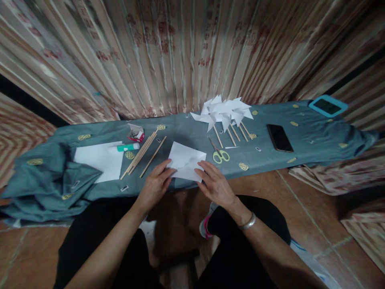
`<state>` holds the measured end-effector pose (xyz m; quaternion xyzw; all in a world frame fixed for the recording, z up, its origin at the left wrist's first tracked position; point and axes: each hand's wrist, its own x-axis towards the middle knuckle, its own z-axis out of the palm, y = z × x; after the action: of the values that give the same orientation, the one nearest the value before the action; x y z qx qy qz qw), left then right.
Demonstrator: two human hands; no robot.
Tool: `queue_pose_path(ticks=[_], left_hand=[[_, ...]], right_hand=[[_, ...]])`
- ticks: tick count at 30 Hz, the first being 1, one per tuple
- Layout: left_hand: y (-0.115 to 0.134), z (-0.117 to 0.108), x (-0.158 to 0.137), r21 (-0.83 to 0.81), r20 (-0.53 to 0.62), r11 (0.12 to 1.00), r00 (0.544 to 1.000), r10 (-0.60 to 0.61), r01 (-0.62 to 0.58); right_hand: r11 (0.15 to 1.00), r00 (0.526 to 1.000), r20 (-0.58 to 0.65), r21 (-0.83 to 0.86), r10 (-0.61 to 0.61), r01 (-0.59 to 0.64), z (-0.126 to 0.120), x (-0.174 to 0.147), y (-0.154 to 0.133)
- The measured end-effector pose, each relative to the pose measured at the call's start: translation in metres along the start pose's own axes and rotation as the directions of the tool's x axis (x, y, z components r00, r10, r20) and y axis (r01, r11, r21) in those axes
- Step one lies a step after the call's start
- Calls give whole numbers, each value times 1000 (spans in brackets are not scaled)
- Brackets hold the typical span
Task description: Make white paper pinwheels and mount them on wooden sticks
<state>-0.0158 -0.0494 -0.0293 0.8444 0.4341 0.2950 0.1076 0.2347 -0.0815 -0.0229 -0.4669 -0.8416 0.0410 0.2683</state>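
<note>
A square sheet of white paper [188,158] with a crease across it is held between my two hands at the table's near edge. My left hand [155,182] pinches its left corner, thumb on top. On the opposite side, my right hand [215,182] grips the right edge between thumb and fingers. Just right of the paper lie scissors [221,155] with light green handles. Left of it rest several wooden sticks [142,154], one apart from the bundle. Behind, several white paper pinwheels [224,110] on sticks lie overlapping.
A glue stick [128,147] lies on a stack of white paper [105,160] at the left, beside a small red box [136,133] of metal pieces. A black phone [279,137] and a blue-framed device [328,106] sit at the right. A curtain [180,56] hangs behind the cloth-covered table [258,164].
</note>
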Motion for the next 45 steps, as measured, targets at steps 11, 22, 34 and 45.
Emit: queue_pose_path(ticks=[11, 22, 34, 45], left_hand=[[29, -12, -18, 49, -59, 995, 995, -81, 84], [42, -28, -17, 261, -54, 965, 998, 32, -17], [9, -27, 0, 255, 75, 962, 994, 86, -102], [3, -15, 0, 112, 29, 984, 990, -139, 135]], right_hand=[[954, 980, -186, -299, -73, 15, -6, 18, -38], [969, 956, -187, -144, -226, 201, 5, 17, -25], [996, 995, -83, 58, -62, 67, 10, 4, -10], [831, 886, -32, 365, 462, -420, 11, 20, -6]])
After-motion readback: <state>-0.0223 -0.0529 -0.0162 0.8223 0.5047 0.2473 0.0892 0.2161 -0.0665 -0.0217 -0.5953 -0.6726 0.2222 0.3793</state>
